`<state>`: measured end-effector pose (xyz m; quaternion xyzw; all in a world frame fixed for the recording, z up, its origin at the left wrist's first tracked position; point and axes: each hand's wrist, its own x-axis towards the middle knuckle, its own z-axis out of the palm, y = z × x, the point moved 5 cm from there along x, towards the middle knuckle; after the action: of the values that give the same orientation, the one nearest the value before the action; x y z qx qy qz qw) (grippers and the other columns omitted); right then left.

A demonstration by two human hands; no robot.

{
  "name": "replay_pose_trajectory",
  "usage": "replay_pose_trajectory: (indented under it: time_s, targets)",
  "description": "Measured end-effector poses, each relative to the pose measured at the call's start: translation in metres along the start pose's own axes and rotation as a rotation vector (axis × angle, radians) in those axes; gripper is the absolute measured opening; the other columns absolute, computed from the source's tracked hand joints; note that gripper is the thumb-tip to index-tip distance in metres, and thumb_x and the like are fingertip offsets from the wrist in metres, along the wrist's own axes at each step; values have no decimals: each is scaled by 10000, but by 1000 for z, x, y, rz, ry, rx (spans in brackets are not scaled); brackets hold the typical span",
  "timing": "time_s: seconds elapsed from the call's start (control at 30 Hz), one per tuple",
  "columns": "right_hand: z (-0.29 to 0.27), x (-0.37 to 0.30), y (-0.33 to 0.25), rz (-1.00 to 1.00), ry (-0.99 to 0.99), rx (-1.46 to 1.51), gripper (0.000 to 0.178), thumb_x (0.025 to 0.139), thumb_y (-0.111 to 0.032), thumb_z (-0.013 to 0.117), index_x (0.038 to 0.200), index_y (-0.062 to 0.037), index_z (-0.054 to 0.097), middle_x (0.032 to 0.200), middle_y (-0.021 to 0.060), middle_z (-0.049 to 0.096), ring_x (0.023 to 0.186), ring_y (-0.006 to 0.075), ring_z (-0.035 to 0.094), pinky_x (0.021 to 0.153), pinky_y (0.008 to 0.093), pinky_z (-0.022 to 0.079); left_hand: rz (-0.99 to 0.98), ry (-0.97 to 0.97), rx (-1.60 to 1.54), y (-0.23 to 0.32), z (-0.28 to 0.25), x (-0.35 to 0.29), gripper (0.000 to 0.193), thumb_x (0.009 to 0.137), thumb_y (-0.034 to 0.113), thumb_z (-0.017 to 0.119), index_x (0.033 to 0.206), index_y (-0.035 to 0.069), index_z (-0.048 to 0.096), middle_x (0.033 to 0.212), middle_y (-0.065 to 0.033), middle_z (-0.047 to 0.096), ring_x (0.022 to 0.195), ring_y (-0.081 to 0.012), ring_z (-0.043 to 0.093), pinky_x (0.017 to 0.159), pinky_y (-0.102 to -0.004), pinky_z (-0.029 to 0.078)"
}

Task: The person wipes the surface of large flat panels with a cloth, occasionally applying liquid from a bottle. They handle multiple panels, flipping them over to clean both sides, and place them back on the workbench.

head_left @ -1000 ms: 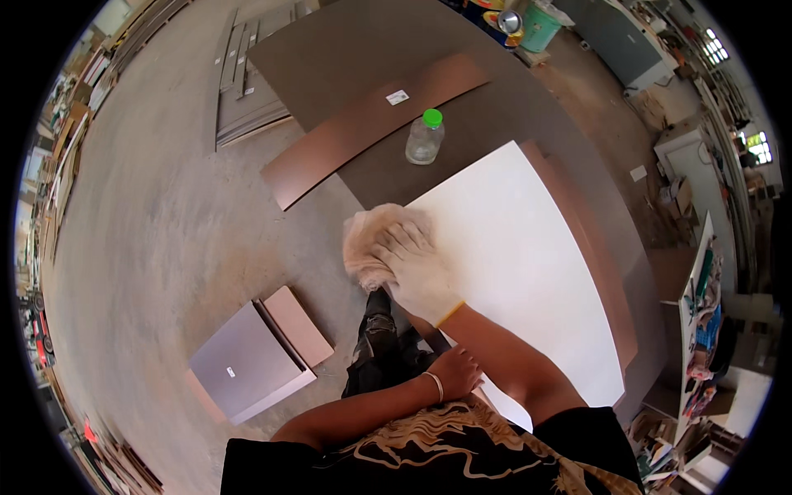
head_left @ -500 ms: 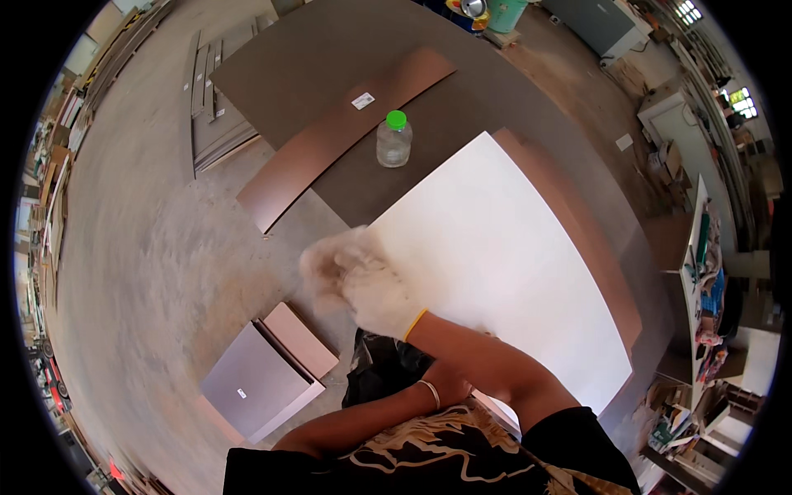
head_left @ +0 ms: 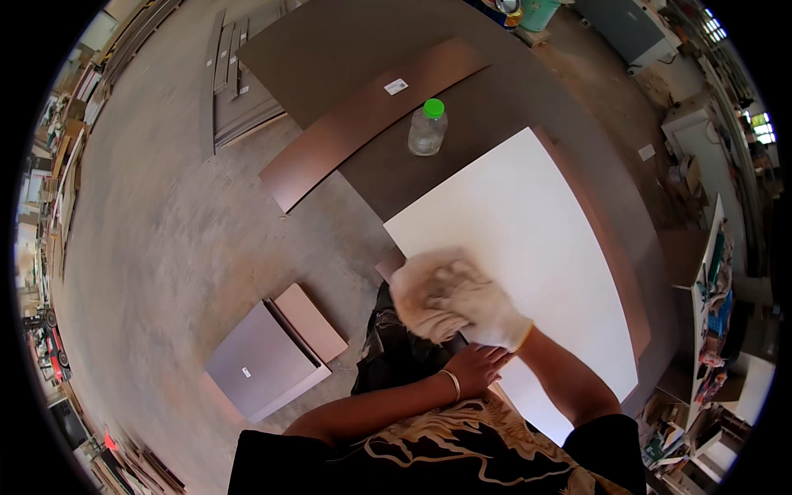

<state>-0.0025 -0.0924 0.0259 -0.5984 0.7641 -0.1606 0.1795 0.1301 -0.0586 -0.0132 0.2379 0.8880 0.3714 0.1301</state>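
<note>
A large white board (head_left: 528, 239) lies in front of me, reaching from my body toward the far right. My right hand (head_left: 487, 309), in a cream work glove, is closed on a bunched brownish cloth (head_left: 425, 293). Cloth and glove are at the board's near left edge, and motion blurs the cloth a little. My left hand (head_left: 478, 367) is bare, with a pale bracelet at the wrist. It rests at the board's near edge, just below the glove, with its visible fingers stretched out flat.
A clear bottle with a green cap (head_left: 427, 128) stands beyond the board on a dark sheet (head_left: 379, 186). Beside it lies a long brown panel (head_left: 351, 124). Grey and pinkish panels (head_left: 264, 363) are stacked low at the left. Shelving with tools (head_left: 709, 305) stands at the right.
My gloved right hand and the cloth have moved right and nearer from beyond the board's left edge. My left hand, mostly hidden behind the right forearm before, now shows. The view has shifted slightly.
</note>
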Motion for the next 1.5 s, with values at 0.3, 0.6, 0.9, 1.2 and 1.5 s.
replay_pose_trajectory:
  time_s: [0.3, 0.6, 0.9, 1.2, 1.5]
  targets:
    - [-15, 102, 30, 297, 289, -211, 495, 898, -249, 621, 1371, -110, 665, 1552, 146, 521, 1527, 319, 366, 1303, 472, 179, 20, -391, 59, -1, -15, 10, 585, 1001, 378, 616, 1541, 183, 507, 1622, -121, 429, 1531, -304, 337, 1292, -527, 153]
    - [18, -103, -10, 432, 245, 65, 463, 865, -163, 656, 1325, -135, 702, 1552, 116, 542, 1567, 291, 314, 1322, 454, 133, 355, -199, 211, -46, -66, -60, 591, 982, 264, 647, 1534, 133, 480, 1594, -120, 465, 1376, -290, 550, 1162, -480, 422]
    - [46, -8, -75, 885, 539, 2, 509, 950, -246, 581, 1454, -173, 606, 1661, 152, 385, 1590, 348, 246, 1303, 583, 42, -41, 375, -39, -180, -269, -9, 207, 971, 77, 617, 1140, 47, 734, 1082, -155, 748, 980, -344, 711, 872, -428, 565]
    - [80, -123, -118, 1406, 791, -120, 468, 971, -150, 578, 1437, -155, 620, 1613, 80, 477, 1548, 250, 356, 1324, 512, 54, 355, -4, 574, -203, -231, 108, 576, 1047, 208, 517, 1585, 56, 382, 1700, -164, 287, 1591, -355, 209, 1283, -525, 188]
    - [91, -14, -92, 1523, 983, -85, 645, 899, -63, 592, 1532, -161, 513, 1625, 89, 453, 1565, 250, 308, 1318, 488, 125, 470, -12, 648, -195, -215, 118, 639, 1049, 248, 493, 1627, 51, 305, 1710, -194, 249, 1595, -367, 195, 1285, -552, 132]
